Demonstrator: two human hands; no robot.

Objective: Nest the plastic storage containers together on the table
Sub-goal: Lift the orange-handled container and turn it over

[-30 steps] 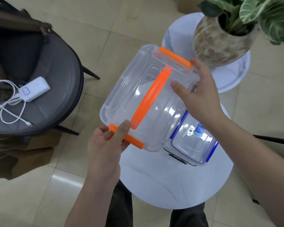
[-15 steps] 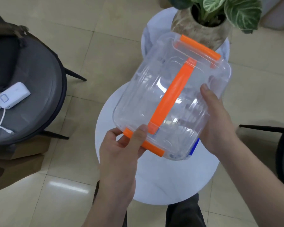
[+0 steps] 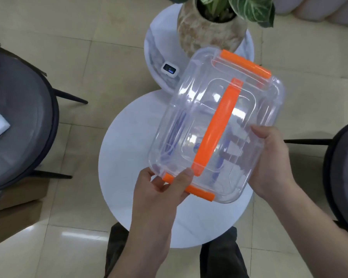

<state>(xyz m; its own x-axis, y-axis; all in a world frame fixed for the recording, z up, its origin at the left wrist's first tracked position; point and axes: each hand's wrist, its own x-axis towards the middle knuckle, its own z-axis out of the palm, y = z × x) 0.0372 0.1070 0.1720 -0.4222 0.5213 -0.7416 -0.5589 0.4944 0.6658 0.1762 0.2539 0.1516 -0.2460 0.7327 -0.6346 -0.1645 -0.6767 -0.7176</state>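
Containers first: we hold the large clear container (image 3: 215,125) over the round desk (image 3: 129,157), mid-frame, left hand (image 3: 165,189) pinching its near orange latch (image 3: 189,187), right hand (image 3: 269,161) pressed on its side. Blue traces of the smaller container (image 3: 173,137) show through it. We should keep it level and lower slowly. Its long axis and orange handle (image 3: 215,127) run lower left to upper right.

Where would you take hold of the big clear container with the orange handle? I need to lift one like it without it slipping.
Take the clear container at its two short ends, one hand from each side. The orange clasps there give a ledge for a grip. The left hand already pinches the near clasp; the right hand cups the long side wall, which is smooth. The orange handle lies flat, so it looks harder to grab.
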